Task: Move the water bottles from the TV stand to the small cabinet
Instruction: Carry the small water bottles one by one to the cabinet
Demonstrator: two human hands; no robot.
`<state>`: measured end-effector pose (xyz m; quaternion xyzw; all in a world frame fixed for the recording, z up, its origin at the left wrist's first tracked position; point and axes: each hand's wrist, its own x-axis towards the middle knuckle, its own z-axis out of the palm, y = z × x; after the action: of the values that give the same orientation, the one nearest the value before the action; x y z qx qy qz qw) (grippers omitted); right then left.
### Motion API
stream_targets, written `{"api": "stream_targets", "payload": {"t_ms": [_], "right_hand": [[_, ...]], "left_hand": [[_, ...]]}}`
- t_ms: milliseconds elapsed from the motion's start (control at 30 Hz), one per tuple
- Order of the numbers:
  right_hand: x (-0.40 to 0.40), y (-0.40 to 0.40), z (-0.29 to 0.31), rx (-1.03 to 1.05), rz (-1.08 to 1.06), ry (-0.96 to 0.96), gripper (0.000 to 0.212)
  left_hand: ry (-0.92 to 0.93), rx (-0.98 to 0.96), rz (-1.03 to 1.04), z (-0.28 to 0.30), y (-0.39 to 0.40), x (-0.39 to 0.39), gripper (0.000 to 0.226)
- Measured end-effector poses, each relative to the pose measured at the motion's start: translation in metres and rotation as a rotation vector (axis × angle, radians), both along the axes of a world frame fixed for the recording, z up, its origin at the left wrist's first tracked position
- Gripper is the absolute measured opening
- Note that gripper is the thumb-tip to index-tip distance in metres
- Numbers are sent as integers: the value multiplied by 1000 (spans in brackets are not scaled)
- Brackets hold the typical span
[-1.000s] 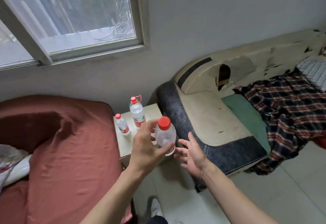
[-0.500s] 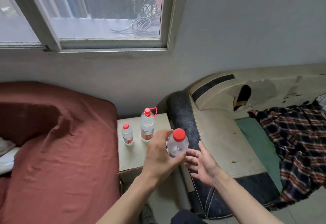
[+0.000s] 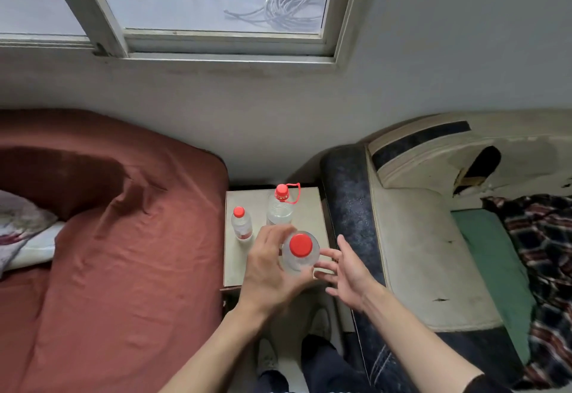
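Now | left hand clamps bottle | right hand spread, just beside

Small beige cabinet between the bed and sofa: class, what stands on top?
On the small beige cabinet: a small red-capped clear bottle and a taller handled bottle. The left hand holds a third above, covering the surface beneath.

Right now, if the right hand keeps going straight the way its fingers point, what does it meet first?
The right hand is open, its fingers aimed left at the bottle held by the left hand. That bottle's side comes first, probably almost at once; the fingertips look nearly touching, though depth is unclear.
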<state>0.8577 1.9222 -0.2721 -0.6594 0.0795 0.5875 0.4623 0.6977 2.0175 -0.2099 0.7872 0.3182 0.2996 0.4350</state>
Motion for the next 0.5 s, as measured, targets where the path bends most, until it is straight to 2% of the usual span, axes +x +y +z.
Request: {"api": "stream_targets", "payload": {"t_ms": [200, 333, 500], "right_hand": [[32, 11, -13, -39, 40, -32, 61], [51, 16, -18, -68, 144, -204, 52], [69, 21, -37, -67, 420, -429, 43]], "left_hand": [[68, -41, 41, -25, 14, 20, 57], [101, -78, 66, -48, 17, 33, 58], [156, -138, 94, -82, 22, 49, 60]]}}
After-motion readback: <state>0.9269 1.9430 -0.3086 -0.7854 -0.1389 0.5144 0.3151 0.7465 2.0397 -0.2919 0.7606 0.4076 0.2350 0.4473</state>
